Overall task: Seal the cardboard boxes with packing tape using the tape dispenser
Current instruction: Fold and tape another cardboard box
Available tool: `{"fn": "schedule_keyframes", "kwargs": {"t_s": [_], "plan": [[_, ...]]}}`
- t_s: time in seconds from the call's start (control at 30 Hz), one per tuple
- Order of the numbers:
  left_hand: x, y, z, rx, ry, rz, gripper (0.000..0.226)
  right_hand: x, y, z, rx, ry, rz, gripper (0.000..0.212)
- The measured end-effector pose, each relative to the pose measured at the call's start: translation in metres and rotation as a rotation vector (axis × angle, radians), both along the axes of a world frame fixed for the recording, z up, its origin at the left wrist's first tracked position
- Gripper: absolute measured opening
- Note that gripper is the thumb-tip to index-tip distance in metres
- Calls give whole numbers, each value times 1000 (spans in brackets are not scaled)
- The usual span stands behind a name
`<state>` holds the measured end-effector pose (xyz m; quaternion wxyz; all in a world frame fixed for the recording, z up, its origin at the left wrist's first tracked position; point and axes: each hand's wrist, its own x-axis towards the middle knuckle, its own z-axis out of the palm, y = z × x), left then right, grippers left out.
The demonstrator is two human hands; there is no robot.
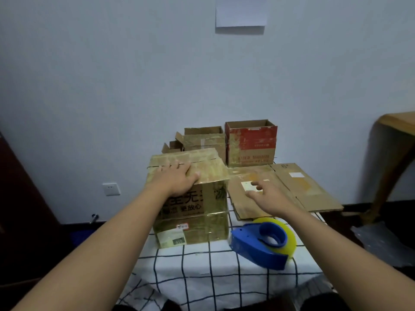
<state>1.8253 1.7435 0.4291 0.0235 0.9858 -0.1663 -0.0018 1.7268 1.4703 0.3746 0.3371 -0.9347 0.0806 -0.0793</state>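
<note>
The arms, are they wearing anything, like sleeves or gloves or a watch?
No. Both arms are bare all the way down the picture, with no sleeves showing. The left hand and the right hand have no gloves, and no watch, bracelet or ring is visible. Nails look short and plain.

The closed cardboard box (190, 198) is brown corrugated board, largely covered in glossy, yellowish clear packing tape that wrinkles and reflects light, with paper labels on its front; the flattened cardboard sheet (289, 189) beside it is matt brown board with glossy tape patches and a pale paper label. The tape dispenser (258, 245) is smooth, slightly shiny blue plastic carrying a translucent yellow tape roll (290, 239). The worktop (202, 272) is covered by a matt white cloth with a dark grid pattern, and the red-printed open box (251, 142) behind shows matt cardboard with glossy taped areas.
</note>
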Motion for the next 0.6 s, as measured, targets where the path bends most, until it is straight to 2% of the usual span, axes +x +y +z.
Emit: {"fn": "schedule_keyframes", "kwargs": {"t_s": [0.2,0.33,0.4,0.5,0.6], "plan": [[-3,-1,-13,-16,-50,5,72,-39,-14,-41,-378,317,206,82],[-2,1,-17,-43,-93,6,74,-54,-20,-60,-483,500,277,88],[0,0,-18,-46,-108,-2,73,-58,-20,-68,-531,506,280,74],[2,0,-19,-43,-107,-4,73,-65,-19,-73,-533,433,290,38],[2,1,-20,-51,-96,-7,73,-72,-20,-70,-507,365,299,32]]}}
